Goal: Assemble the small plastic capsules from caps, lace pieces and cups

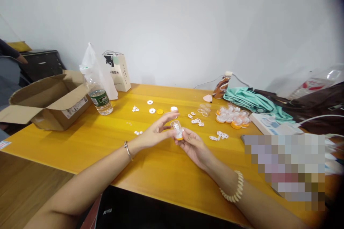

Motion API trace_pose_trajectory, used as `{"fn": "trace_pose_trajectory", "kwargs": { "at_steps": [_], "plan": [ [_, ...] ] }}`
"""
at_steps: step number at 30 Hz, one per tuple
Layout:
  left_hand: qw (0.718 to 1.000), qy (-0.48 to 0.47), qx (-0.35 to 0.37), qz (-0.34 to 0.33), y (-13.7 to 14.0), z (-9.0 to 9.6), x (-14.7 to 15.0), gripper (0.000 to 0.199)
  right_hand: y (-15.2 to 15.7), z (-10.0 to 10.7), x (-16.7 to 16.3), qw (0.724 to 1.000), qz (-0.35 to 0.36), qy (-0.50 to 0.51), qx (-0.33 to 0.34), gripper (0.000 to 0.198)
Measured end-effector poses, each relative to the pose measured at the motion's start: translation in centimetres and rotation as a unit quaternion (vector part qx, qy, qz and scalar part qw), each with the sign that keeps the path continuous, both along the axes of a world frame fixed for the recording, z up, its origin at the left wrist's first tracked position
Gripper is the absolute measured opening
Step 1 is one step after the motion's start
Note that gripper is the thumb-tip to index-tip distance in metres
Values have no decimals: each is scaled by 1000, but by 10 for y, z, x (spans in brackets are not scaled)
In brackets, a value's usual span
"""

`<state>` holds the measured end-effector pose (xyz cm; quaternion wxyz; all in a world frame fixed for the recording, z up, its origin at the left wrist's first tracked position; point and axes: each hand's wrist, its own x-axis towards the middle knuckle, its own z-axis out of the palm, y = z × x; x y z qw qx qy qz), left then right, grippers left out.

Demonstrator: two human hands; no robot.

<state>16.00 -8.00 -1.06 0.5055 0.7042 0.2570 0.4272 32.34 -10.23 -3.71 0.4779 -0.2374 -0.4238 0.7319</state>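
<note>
My right hand (195,146) is closed around a small clear plastic container (177,130) with a yellow-orange base and white parts inside. The container is held upright above the table. On its left side, the thumb of my left hand (158,131) comes up against the wall, while the other fingers are stretched out apart above it. Just behind the hands lie a white disc (174,108), a yellow ring (160,111) and two white rings (152,111). To the right are white perforated pieces (197,121) and clear rings (204,110).
Several finished-looking clear containers with orange bases (233,117) are clustered at the right. Behind them stands a brown drink bottle (222,85) beside teal cloth (255,101). An open cardboard box (53,109) and a water bottle (99,98) occupy the left. A white power strip (271,128) lies right.
</note>
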Motion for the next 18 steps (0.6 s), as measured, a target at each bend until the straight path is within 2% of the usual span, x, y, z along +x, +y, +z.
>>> {"fn": "trace_pose_trajectory", "kwargs": {
  "at_steps": [2, 3, 5, 7, 10, 11, 13, 15, 18],
  "plan": [
    [999, 3, 13, 38, -2, 2, 0, 41, 0, 1, 0, 1000, -10, 2, 8, 20],
    [999, 11, 14, 36, -2, 3, -1, 37, 0, 1, 0, 1000, -9, 3, 9, 21],
    [1000, 21, 7, -12, -2, 5, -3, 30, 0, 0, 0, 1000, -3, 7, 6, 19],
    [999, 19, 3, -43, -2, 6, -4, 34, 0, 0, 0, 1000, -10, 12, 8, 19],
    [999, 13, 25, 33, -1, 4, -4, 38, 0, -1, -1, 1000, -18, 13, 8, 19],
    [999, 18, 27, 40, 0, 3, -4, 35, 0, -1, 0, 1000, -11, 11, 3, 18],
    [999, 24, 25, 3, 0, 2, -4, 30, -1, -1, 0, 1000, 5, 6, -9, 18],
    [999, 17, 24, -22, 0, 3, -5, 37, -1, -1, 0, 1000, 0, 5, -5, 18],
    [999, 18, 41, 31, -1, 5, -6, 37, 0, 0, 0, 1000, -8, 9, 4, 18]
  ]
}}
